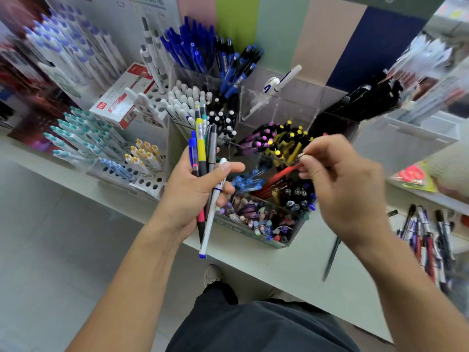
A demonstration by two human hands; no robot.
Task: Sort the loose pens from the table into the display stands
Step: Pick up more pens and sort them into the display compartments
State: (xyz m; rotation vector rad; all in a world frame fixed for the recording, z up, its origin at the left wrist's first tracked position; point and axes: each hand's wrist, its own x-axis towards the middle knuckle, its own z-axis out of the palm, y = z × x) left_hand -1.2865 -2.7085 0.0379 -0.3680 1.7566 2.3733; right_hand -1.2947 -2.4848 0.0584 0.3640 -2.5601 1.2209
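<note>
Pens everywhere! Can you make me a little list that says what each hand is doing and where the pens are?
left hand: grips a bunch of pens, tips up
white pen: in that bunch, slanting down past the palm
right hand: pinches something thin and reddish at its fingertips; blurred
clear display stand: on the table, compartments full of pens
loose pens: lying on the table at the right
dark pen: blurred, below the right wrist
</note>
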